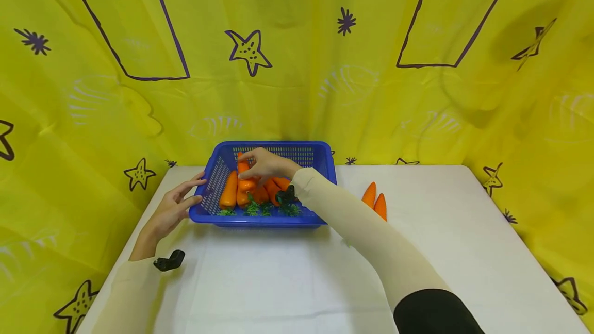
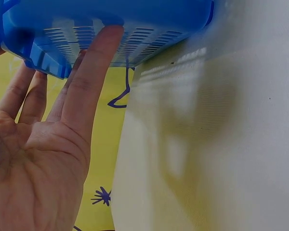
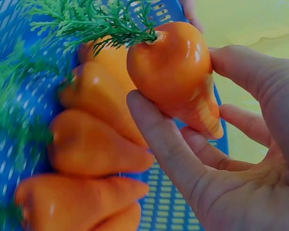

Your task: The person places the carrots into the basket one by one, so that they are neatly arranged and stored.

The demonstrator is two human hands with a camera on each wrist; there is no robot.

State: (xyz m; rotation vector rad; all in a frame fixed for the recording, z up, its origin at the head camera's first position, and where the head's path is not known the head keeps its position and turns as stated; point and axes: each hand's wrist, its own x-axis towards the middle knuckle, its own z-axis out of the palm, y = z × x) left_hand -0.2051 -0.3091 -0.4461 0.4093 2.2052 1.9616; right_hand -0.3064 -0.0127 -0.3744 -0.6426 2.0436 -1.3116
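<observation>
Carrot (image 3: 176, 72), glossy and tapered, is pinched over the blue basket (image 1: 325, 161) by the curled fingertips of the right hand (image 1: 265, 164); it could squirt free. Straight left hand (image 1: 172, 207) fingers merely touch the basket, which may slide.

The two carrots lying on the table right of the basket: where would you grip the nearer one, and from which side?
Probably around the thick middle of the nearer carrot, from above and from the right. It lies flat on the table, and the other loose carrot lies close on its left, so the right flank is free. The sleeve hides its near end, so the leafy top cannot be judged.
</observation>
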